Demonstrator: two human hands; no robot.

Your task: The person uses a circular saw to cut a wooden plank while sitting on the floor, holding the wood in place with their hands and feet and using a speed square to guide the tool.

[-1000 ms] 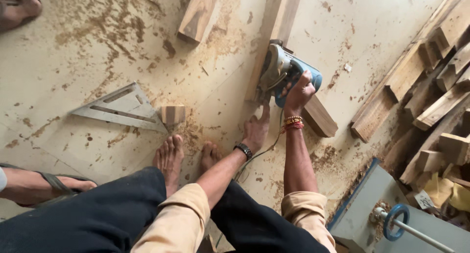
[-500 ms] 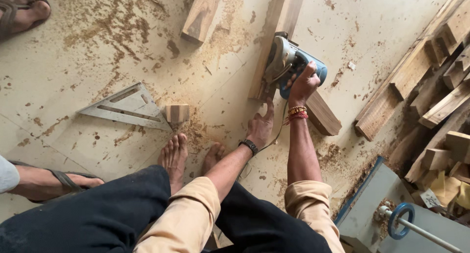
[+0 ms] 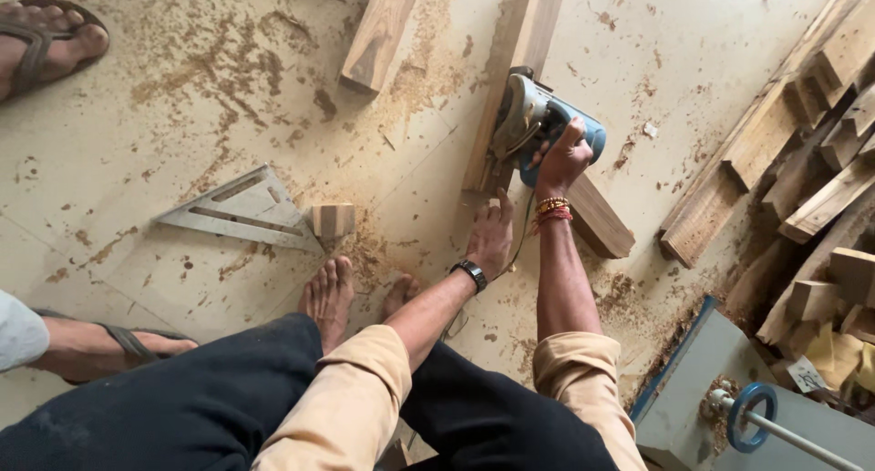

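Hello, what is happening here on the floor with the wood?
A person crouches barefoot on a dusty floor. The right hand grips a blue power saw set on a long wooden plank. The left hand rests flat on the floor by the plank's near end. A metal square and a small wood block lie to the left.

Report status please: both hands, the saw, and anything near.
Right hand grips the blue power saw on the long plank. Left hand flat at plank's near end. Offcut block, metal square lie left.
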